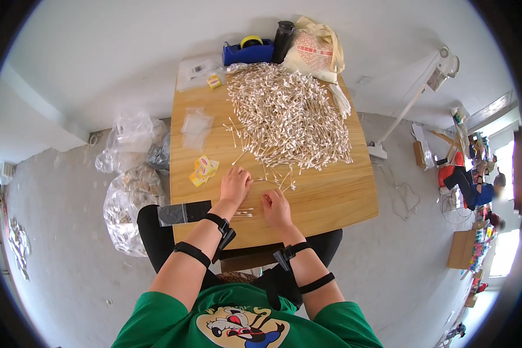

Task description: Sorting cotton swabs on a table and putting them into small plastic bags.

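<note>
Though near cotton swabs [290, 119], left hand [235, 185] and right hand [277, 210] — fingers [267, 201] curled, hold unclear.

Green short-sleeved T-shirt [182, 318], cartoon print [242, 328] in cream, black, red and blue; black trousers [325, 248]; two black bands [317, 283] per forearm, one bearing boxy module [282, 258].

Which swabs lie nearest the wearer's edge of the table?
The small row of swabs between left wrist and right hand; the others lie farther off, mostly in the big heap.
</note>
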Demonstrator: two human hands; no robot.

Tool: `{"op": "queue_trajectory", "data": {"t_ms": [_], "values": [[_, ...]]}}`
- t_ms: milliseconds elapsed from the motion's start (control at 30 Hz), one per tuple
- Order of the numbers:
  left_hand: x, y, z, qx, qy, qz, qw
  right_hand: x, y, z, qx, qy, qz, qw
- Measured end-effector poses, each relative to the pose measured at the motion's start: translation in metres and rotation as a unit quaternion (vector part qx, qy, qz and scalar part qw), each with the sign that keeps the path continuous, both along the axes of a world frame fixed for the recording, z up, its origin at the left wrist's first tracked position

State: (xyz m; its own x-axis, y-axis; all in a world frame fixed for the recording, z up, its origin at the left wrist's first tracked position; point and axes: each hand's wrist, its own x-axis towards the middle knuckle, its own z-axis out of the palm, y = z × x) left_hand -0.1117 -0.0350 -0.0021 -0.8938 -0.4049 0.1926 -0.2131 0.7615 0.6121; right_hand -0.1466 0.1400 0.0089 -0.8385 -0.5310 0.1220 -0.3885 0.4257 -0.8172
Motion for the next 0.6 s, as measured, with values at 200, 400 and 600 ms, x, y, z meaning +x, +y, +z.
{"op": "queue_trajectory", "data": {"t_ms": [200, 400, 600], "values": [[0.037, -0.023, -0.008, -0.01, -0.021, -0.002, 1.0, -0.004, 0.011, 0.008, -0.001, 0.0, -0.002, 1.0], [0.072, -0.017, 0.013, 0.065, -0.057, -0.073, 0.994, -0.012, 0.013, 0.008, 0.034, 0.047, -0.01, 0.998], [0.065, -0.017, -0.004, 0.16, -0.078, 0.031, 0.984, -0.018, 0.001, 0.014, 0.08, 0.042, 0.088, 0.992]]}}
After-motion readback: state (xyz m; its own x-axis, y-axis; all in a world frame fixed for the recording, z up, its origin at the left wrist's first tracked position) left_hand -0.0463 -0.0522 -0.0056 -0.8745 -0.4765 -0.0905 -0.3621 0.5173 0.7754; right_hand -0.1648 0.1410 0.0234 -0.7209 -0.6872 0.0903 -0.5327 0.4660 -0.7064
